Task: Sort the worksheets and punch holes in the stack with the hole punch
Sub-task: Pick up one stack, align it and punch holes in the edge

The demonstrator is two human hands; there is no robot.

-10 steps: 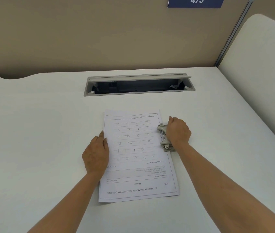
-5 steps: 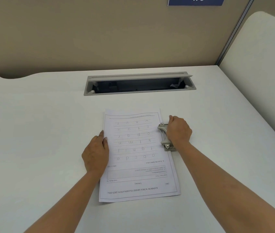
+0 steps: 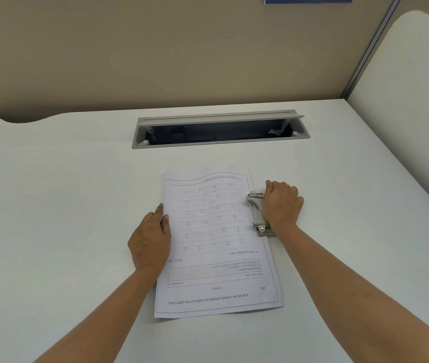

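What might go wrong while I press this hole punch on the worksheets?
The hole punch sits on the worksheets beyond the middle of their right edge, so holes may land off-centre. The top sheet looks wavy at its far end, so sheets may be misaligned. Your left hand touches only the left edge; they might pivot.

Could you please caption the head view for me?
Right hand grips hole punch at edge of worksheets; left hand steadies them.

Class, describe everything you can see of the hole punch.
The hole punch is a small grey tool, seemingly metal, with a long lever and a silvery rivet at each end. It lies on the white desk along the right edge of the worksheets. The right hand grips its outer side, hiding that part.
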